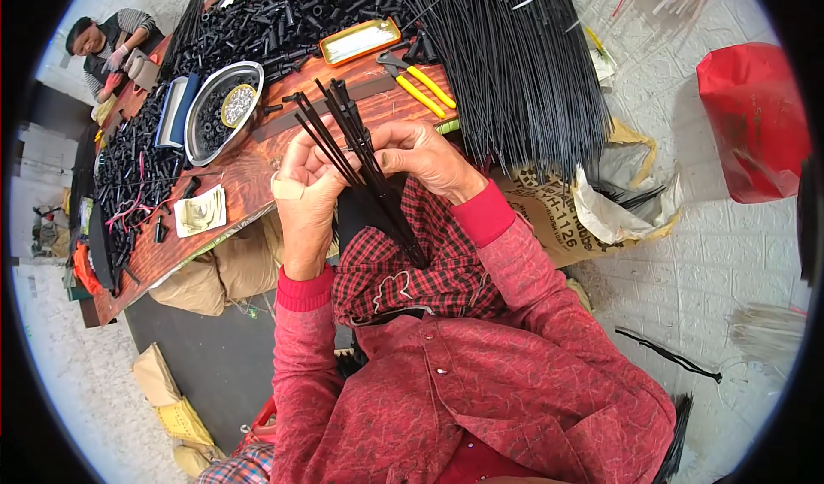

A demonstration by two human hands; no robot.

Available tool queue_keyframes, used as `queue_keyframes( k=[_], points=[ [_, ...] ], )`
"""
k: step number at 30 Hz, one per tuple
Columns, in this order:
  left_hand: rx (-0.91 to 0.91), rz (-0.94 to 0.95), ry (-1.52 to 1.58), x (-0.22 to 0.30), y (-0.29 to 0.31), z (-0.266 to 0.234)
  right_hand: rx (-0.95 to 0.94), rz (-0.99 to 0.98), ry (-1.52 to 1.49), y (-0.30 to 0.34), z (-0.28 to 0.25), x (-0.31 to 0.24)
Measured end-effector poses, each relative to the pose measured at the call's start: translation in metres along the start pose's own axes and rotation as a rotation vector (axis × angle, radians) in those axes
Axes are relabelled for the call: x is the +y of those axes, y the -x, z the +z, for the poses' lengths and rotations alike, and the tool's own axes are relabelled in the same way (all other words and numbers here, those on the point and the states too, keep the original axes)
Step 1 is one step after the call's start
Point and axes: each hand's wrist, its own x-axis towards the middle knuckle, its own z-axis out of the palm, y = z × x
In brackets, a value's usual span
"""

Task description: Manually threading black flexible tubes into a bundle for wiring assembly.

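My left hand (307, 179) and my right hand (429, 160) meet in front of me, fingers closed around a bundle of thin black rods (390, 201). Thicker black fittings show at the bundle's upper end, and its lower end rests against the red-and-black checked cloth (429, 287) on my lap. A tan patch of tape sits on my left hand. Just beyond my fingers, on the red wooden table (296, 162), lie pliers with yellow handles (422, 89). Whatever sits between my fingertips is too small to make out.
Black fittings (283, 21) heap over the table beside an orange-rimmed tray (360, 41) and an oval metal tray (190, 124). Long black rods (532, 72) hang over the right edge above a sack (549, 214). A red bag (755, 124) stands right; another person (116, 51) sits far left.
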Motion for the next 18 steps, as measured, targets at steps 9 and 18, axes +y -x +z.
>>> queue_keyframes(
  k=[9,18],
  points=[
    [-0.051,0.006,-0.085,-0.006,0.003,-0.015,-0.070,0.009,0.018,-0.002,0.012,-0.010],
    [-0.020,0.068,-0.157,0.012,0.015,-0.006,-0.281,0.054,-0.096,-0.008,0.014,-0.015]
  ],
)
